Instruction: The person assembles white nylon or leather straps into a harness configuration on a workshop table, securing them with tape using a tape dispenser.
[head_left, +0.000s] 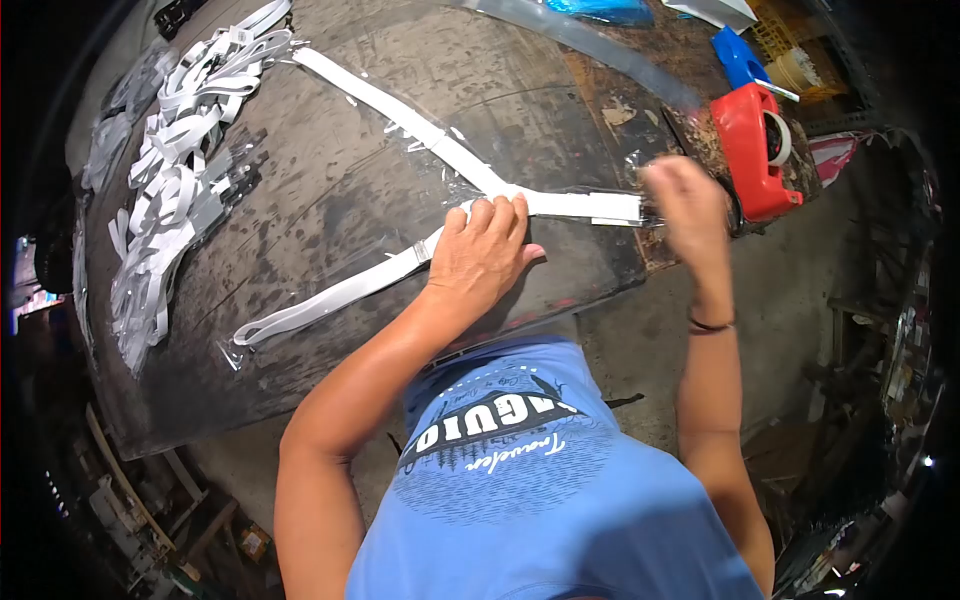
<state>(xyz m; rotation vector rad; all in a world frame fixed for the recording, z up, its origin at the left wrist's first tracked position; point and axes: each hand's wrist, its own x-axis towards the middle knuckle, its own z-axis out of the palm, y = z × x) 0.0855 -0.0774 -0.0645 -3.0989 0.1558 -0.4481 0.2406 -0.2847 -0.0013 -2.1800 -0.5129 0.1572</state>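
A Y-shaped white strap (400, 117) lies across the table, with a metal slider on its lower arm and clear plastic film along parts of it. My left hand (480, 245) lies palm down over the junction, fingers stretched across the strap and thumb apart, pressing it to the tabletop. Just past the strap's right end, where a white card or label (615, 208) sits, my right hand (690, 215) is raised and smeared by motion. Its fingers look bent, but whether they hold anything cannot be made out. Some clear film shows beside it.
A heap of white straps (175, 170) in clear plastic covers the table's left side. At the right edge stands a red tape dispenser (745, 150) with a roll in it. Behind it are a blue object (738, 57) and a yellow crate (780, 35). The dark worn table (330, 190) ends near my body.
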